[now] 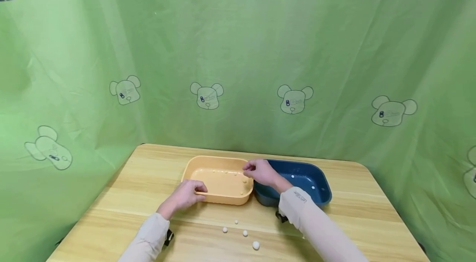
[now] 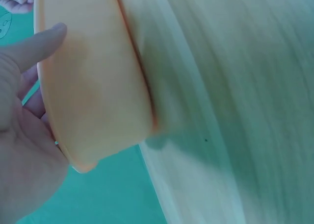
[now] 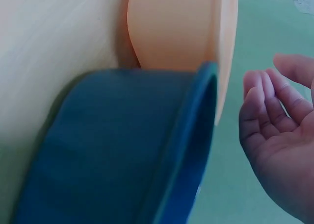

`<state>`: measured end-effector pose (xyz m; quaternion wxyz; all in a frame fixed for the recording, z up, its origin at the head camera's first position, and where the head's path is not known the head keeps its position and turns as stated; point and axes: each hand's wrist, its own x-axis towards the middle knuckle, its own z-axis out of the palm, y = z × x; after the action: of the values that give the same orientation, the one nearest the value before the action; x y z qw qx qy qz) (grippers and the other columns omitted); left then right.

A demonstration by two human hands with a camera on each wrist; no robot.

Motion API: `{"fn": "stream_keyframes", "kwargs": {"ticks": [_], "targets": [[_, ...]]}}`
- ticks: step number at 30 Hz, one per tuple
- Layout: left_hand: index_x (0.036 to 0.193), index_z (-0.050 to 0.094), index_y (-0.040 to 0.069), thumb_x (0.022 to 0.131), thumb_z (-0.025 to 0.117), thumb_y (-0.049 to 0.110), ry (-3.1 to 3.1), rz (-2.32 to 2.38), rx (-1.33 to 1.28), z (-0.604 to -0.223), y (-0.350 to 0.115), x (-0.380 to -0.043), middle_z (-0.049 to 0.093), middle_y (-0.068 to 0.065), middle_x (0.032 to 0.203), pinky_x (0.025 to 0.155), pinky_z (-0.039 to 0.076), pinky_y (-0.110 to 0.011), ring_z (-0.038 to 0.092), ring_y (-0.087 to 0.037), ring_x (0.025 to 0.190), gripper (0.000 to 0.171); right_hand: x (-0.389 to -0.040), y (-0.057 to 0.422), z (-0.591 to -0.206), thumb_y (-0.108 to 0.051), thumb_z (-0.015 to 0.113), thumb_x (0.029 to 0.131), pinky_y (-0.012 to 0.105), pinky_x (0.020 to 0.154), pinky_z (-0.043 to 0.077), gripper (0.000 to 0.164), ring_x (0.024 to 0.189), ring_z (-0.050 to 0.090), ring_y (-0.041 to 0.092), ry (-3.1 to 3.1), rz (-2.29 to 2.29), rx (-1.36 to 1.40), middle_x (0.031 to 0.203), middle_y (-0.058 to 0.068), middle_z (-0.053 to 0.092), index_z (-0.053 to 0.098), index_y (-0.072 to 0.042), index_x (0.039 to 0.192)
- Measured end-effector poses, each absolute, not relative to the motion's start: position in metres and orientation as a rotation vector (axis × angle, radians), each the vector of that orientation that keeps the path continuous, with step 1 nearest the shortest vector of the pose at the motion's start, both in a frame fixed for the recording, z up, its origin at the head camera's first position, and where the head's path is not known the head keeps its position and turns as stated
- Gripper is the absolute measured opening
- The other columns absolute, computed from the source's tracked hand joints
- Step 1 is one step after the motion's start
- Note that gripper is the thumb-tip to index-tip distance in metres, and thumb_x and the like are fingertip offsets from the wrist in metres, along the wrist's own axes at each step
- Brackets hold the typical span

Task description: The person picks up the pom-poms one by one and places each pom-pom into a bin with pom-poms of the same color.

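My left hand (image 1: 186, 194) grips the near-left rim of an orange plastic basin (image 1: 223, 186), thumb on the outer wall in the left wrist view. Several small pale balls (image 1: 244, 182) lie inside this basin. Over its right rim hovers my right hand (image 1: 260, 172), fingers loosely bent. In the right wrist view a gap separates thumb and fingers, and nothing shows between them. Beside the orange basin, under my right forearm, stands a dark blue basin (image 1: 320, 176) with small white balls (image 1: 313, 187) in it; the arm hides part of it.
Several white balls of different sizes lie on the wooden table (image 1: 122, 208) in front of the basins, the largest ball (image 1: 255, 245) nearest me. A green printed curtain (image 1: 245, 51) surrounds the table at the back and sides.
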<state>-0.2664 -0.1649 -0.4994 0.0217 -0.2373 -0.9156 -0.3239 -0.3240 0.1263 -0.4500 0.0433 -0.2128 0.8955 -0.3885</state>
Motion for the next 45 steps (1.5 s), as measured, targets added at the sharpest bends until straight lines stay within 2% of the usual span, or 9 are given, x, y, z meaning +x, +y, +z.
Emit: {"fn": "stream_keyframes", "kwargs": {"ticks": [4, 8, 13, 21, 27, 31, 34, 45], "targets": [[0.101, 0.068, 0.009, 0.081, 0.074, 0.018, -2.808, -1.089, -0.737, -0.493, -0.159, -0.264, 0.067, -0.002, 0.099, 0.085, 0.047, -0.041, 0.061, -0.020, 0.094, 0.023, -0.314, 0.144, -0.443, -0.012, 0.064, 0.089, 0.029, 0.070, 0.048, 0.009, 0.077, 0.055, 0.012, 2.807, -1.089, -0.691, 0.083, -0.002, 0.061, 0.069, -0.007, 0.095], [0.104, 0.067, 0.009, 0.082, 0.073, 0.016, -2.739, -1.109, -0.795, -0.483, -0.148, -0.256, 0.066, -0.003, 0.103, 0.086, 0.047, -0.044, 0.060, -0.022, 0.097, 0.024, -0.304, 0.171, -0.444, -0.014, 0.064, 0.090, 0.030, 0.070, 0.048, 0.012, 0.077, 0.055, 0.011, 2.856, -1.008, -0.738, 0.084, -0.004, 0.062, 0.069, -0.006, 0.098], [0.099, 0.067, 0.004, 0.082, 0.072, 0.011, -2.700, -1.086, -0.947, -0.475, -0.133, -0.241, 0.068, -0.006, 0.096, 0.081, 0.050, -0.037, 0.062, -0.018, 0.088, 0.019, -0.286, 0.208, -0.449, -0.014, 0.063, 0.091, 0.030, 0.069, 0.048, 0.012, 0.077, 0.056, 0.010, 2.891, -0.946, -0.731, 0.087, -0.006, 0.062, 0.068, -0.008, 0.099], [0.099, 0.068, 0.008, 0.085, 0.070, 0.017, -2.787, -1.059, -1.186, -0.475, -0.113, -0.219, 0.068, -0.002, 0.094, 0.080, 0.049, -0.029, 0.061, -0.006, 0.085, 0.017, -0.258, 0.270, -0.458, -0.021, 0.063, 0.091, 0.028, 0.067, 0.049, 0.009, 0.076, 0.058, 0.005, 3.003, -0.811, -0.802, 0.083, -0.012, 0.062, 0.069, -0.014, 0.092], [0.104, 0.068, 0.013, 0.081, 0.074, 0.025, -2.893, -0.856, -1.264, -0.488, -0.104, -0.214, 0.063, 0.010, 0.099, 0.080, 0.046, -0.025, 0.058, -0.006, 0.090, 0.026, -0.249, 0.301, -0.473, -0.028, 0.067, 0.089, 0.030, 0.069, 0.050, 0.009, 0.076, 0.058, 0.005, 3.076, -0.733, -0.863, 0.082, -0.015, 0.061, 0.069, -0.019, 0.088], [0.106, 0.067, 0.015, 0.075, 0.079, 0.027, -3.002, -0.831, -1.228, -0.496, -0.101, -0.213, 0.060, 0.013, 0.099, 0.081, 0.045, -0.024, 0.056, -0.005, 0.091, 0.035, -0.247, 0.314, -0.483, -0.030, 0.069, 0.087, 0.032, 0.072, 0.050, 0.012, 0.081, 0.061, 0.009, 3.120, -0.688, -0.890, 0.085, -0.013, 0.064, 0.070, -0.018, 0.088], [0.104, 0.067, 0.017, 0.071, 0.081, 0.025, -3.032, -0.801, -1.217, -0.502, -0.102, -0.214, 0.059, 0.013, 0.095, 0.078, 0.045, -0.022, 0.054, -0.003, 0.086, 0.037, -0.246, 0.318, -0.488, -0.026, 0.070, 0.085, 0.032, 0.071, 0.051, 0.010, 0.081, 0.062, 0.011, 3.139, -0.704, -0.942, 0.086, -0.011, 0.065, 0.070, -0.016, 0.087], [0.093, 0.070, 0.017, 0.072, 0.080, 0.016, -2.972, -0.715, -1.329, -0.516, -0.100, -0.222, 0.053, 0.014, 0.082, 0.068, 0.041, -0.014, 0.049, 0.003, 0.074, 0.023, -0.250, 0.324, -0.491, -0.025, 0.070, 0.086, 0.030, 0.069, 0.051, 0.009, 0.079, 0.061, 0.006, 3.123, -0.772, -0.986, 0.083, -0.014, 0.066, 0.072, -0.016, 0.084]]}}
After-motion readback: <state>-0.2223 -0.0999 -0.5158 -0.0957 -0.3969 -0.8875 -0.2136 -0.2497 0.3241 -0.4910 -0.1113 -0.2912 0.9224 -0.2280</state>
